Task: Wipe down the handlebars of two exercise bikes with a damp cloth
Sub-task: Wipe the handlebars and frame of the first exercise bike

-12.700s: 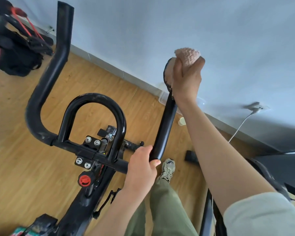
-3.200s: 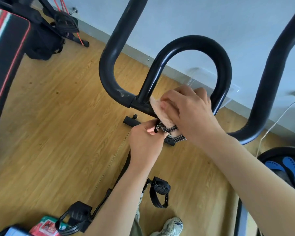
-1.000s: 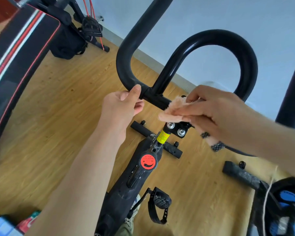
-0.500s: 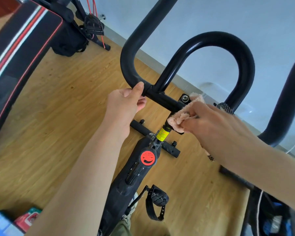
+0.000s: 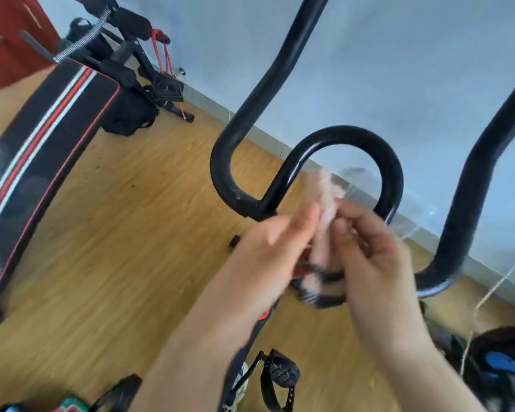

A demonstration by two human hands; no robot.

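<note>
left hand [image 5: 268, 248], right hand [image 5: 375, 257], pinching pink cloth [image 5: 327, 200], black handlebars [image 5: 354, 138] behind

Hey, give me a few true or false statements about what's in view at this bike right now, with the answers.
1. The left hand and the right hand both hold the pink cloth in front of the handlebar. True.
2. The left hand grips the handlebar. False: its fingers are on the cloth.
3. A black bench with red and white stripes stands at the left. True.
4. The floor is grey carpet. False: it is wood.
</note>
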